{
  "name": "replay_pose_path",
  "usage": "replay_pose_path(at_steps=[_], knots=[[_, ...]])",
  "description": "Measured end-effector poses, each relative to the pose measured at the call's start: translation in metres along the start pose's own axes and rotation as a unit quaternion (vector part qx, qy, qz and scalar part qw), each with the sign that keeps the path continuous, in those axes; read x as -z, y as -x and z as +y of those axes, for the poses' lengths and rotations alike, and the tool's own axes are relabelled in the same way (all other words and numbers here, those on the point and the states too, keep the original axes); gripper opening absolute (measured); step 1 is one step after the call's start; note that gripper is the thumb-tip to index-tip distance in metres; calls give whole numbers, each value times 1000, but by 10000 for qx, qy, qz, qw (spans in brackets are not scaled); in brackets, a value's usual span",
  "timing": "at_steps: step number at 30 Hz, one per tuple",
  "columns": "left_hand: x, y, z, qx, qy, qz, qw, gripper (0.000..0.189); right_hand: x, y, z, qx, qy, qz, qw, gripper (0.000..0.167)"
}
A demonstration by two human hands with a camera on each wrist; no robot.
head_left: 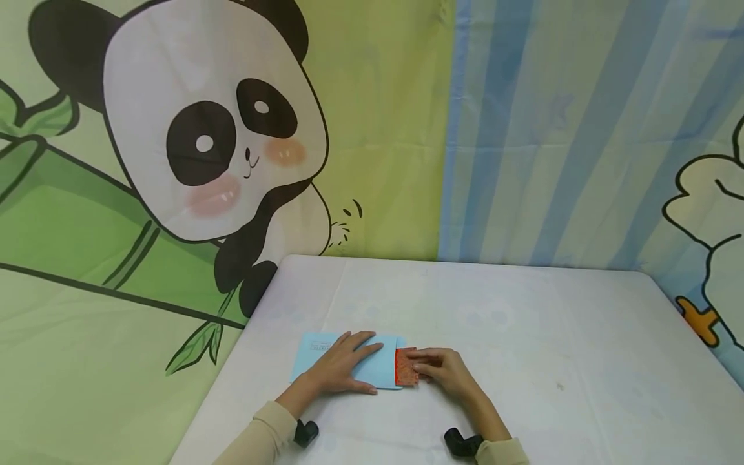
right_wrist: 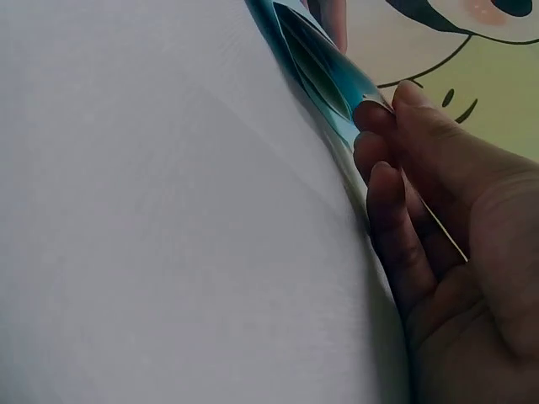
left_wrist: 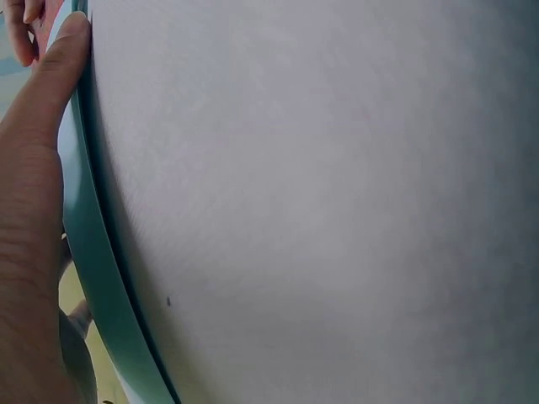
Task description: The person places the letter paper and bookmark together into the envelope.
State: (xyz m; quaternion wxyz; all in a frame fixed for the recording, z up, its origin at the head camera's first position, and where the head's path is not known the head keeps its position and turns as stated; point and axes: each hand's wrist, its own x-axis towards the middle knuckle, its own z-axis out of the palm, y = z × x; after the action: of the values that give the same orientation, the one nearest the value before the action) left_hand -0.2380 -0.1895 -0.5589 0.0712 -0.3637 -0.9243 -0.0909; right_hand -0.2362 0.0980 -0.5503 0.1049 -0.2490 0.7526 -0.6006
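Observation:
A light blue envelope [head_left: 380, 368] with small printed text at its upper left lies flat on the table. My left hand [head_left: 349, 361] rests on top of it, fingers spread and thumb along the near edge. Out of the envelope's right end sticks a red patterned card [head_left: 405, 368], its left part hidden inside. My right hand [head_left: 447, 371] pinches the card's right edge between thumb and fingers. In the right wrist view the envelope's mouth [right_wrist: 324, 80] gapes beside my fingertips [right_wrist: 375, 118]. My left thumb [left_wrist: 55, 76] lies along the envelope's edge in the left wrist view.
The white-covered table [head_left: 558, 336] spreads out to the right and behind the hands. Behind it hang a panda-print curtain [head_left: 383, 129] and a blue striped one [head_left: 523, 129]. Black wrist devices [head_left: 462, 443] sit at both cuffs.

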Motion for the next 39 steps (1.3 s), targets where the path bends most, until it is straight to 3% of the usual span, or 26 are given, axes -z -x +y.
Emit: replay_pose_path(at_steps=[8, 19, 24, 29, 39], knots=[[0, 0, 2, 2, 9, -20, 10000, 93, -6, -7, 18, -1, 315, 4, 9995, 29], [1, -1, 2, 41, 41, -99, 9999, 93, -16, -11, 19, 205, 789, -84, 9966, 33], [1, -1, 2, 19, 0, -51, 10000, 92, -19, -12, 16, 295, 700, -73, 9971, 34], [0, 0, 1, 19, -22, -46, 10000, 92, -23, -12, 15, 498, 800, 55, 9955, 31], [4, -1, 3, 16, -12, -78, 10000, 93, -23, -12, 16, 521, 1078, 235, 9925, 27]])
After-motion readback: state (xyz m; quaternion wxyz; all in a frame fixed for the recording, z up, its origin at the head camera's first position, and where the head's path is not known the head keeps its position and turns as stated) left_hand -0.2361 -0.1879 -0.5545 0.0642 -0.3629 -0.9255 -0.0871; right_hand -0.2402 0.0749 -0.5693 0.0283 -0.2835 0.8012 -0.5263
